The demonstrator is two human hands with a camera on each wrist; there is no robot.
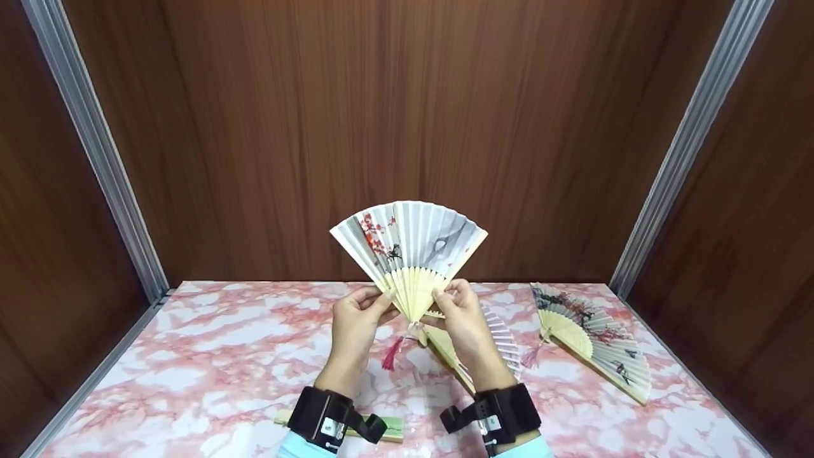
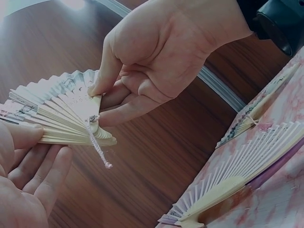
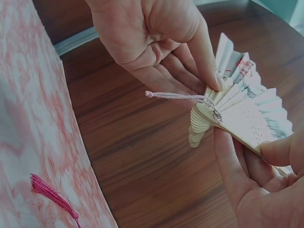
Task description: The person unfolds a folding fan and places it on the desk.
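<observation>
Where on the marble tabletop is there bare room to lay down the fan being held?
The left half of the marble tabletop lies bare, from the left rail to the left hand. Right of the right hand it is crowded: two open fans. A folded fan lies at the near edge.

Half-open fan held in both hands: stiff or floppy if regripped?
The fan probably stays stiff along its thin slats but folds easily at the pivot. The pleated paper looks light and tearable. Its tassel hangs limp, so it will likely swing.

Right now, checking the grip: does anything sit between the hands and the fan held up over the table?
Nothing visible does. The left hand and right hand pinch the fan directly at its outer ribs, bare fingers on wood.
</observation>
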